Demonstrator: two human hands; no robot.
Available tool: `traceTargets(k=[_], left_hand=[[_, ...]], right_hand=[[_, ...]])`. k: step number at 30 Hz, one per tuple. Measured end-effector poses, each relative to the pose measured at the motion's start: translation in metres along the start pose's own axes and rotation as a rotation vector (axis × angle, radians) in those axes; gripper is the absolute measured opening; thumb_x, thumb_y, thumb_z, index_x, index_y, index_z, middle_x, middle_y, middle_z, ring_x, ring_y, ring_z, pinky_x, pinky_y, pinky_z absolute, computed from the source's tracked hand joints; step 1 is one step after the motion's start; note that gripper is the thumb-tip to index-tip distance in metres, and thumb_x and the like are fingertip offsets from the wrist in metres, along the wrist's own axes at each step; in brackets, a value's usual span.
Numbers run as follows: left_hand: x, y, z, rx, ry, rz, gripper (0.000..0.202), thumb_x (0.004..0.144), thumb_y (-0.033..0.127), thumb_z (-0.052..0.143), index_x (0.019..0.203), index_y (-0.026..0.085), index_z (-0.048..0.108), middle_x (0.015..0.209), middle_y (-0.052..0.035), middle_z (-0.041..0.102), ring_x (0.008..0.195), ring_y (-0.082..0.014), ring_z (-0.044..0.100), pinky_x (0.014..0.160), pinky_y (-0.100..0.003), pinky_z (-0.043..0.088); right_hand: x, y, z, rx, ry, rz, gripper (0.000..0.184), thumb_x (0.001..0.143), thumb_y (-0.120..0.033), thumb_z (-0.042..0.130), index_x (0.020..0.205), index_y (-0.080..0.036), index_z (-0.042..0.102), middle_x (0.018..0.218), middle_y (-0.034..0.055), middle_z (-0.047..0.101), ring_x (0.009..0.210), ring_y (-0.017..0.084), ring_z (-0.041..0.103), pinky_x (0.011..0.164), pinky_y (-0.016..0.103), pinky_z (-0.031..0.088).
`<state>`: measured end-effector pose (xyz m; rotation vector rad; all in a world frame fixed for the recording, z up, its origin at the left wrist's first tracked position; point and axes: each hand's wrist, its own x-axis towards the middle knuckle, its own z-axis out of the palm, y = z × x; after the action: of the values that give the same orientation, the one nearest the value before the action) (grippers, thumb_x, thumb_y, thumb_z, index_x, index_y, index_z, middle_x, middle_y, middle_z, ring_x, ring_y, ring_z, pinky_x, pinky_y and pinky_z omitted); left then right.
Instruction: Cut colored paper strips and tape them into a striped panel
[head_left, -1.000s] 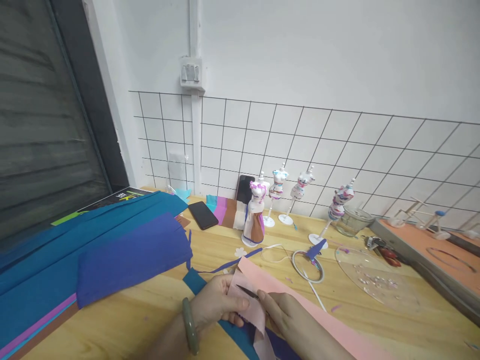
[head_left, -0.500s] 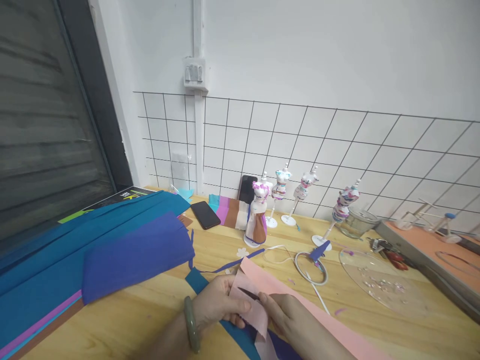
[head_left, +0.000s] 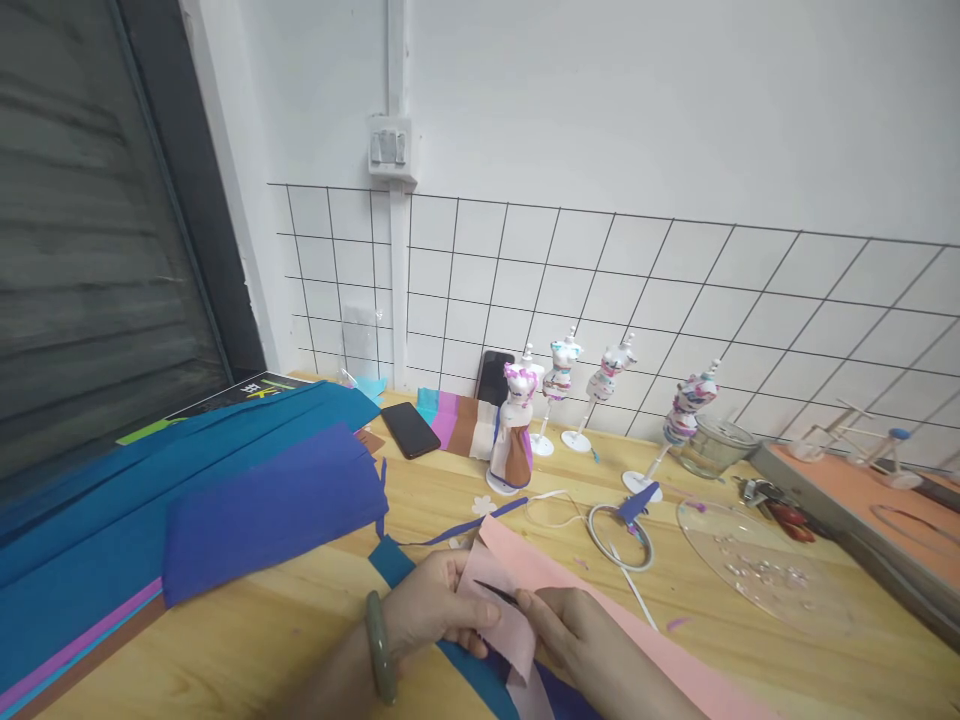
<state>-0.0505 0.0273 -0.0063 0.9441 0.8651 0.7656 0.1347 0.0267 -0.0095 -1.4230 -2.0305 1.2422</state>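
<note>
My left hand (head_left: pixel 431 602), with a green bangle (head_left: pixel 381 648) at the wrist, pinches a pale pink crepe paper piece (head_left: pixel 516 640) between thumb and fingers. In my right hand (head_left: pixel 581 635) is a pair of small dark-bladed scissors (head_left: pixel 496 592); its handles are hidden by the fingers. The blades lie across the pale pink paper, pointing left toward the left thumb. A longer salmon-pink paper sheet (head_left: pixel 637 628) runs under the right hand toward the lower right. Below the hands, teal paper (head_left: pixel 476 678) and dark blue paper show in part.
Stacked teal sheets (head_left: pixel 225 440) and a blue-purple sheet (head_left: pixel 277 510) cover the left side. Small dress forms stand at the back, one (head_left: pixel 517 410) in a skirt. Around lie a phone (head_left: pixel 410 430), a tape roll (head_left: pixel 596 545), a clear plate with beads (head_left: pixel 750 560) and a glass jar (head_left: pixel 712 445).
The scissor blades look closer together now and sit slightly lower and further left on the pink paper. Both hands keep nearly the same place.
</note>
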Motion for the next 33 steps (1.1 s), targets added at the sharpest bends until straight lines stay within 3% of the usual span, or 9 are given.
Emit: traceTargets(k=[10,26,33], left_hand=[[-0.004,0.007,-0.004,-0.002,-0.033,-0.008,0.046,0.06,0.038,0.08,0.096,0.012,0.071,0.081,-0.0086,0.07,0.059,-0.0095,0.061,0.055,-0.019,0.052],[0.0,0.003,-0.004,-0.008,-0.073,0.002,0.042,0.06,0.033,0.08,0.096,0.014,0.07,0.076,-0.0048,0.068,0.056,-0.0089,0.06,0.052,-0.018,0.052],[0.0,0.002,-0.004,-0.007,-0.077,0.016,0.043,0.062,0.033,0.079,0.099,0.014,0.069,0.076,-0.0049,0.068,0.055,-0.0084,0.06,0.051,-0.017,0.052]], right_hand=[[0.001,0.002,-0.002,0.038,0.001,0.045,0.047,0.09,-0.056,0.032,0.059,-0.021,0.033,0.054,-0.0063,0.028,0.05,0.01,0.023,0.045,0.025,0.017],[0.003,-0.01,0.003,0.031,0.016,0.009,0.048,0.091,-0.055,0.031,0.062,-0.018,0.041,0.06,-0.0031,0.032,0.056,0.011,0.027,0.048,0.023,0.024],[0.002,-0.01,0.004,0.035,0.022,0.012,0.047,0.091,-0.055,0.031,0.06,-0.02,0.038,0.058,-0.0037,0.031,0.054,0.011,0.027,0.048,0.024,0.023]])
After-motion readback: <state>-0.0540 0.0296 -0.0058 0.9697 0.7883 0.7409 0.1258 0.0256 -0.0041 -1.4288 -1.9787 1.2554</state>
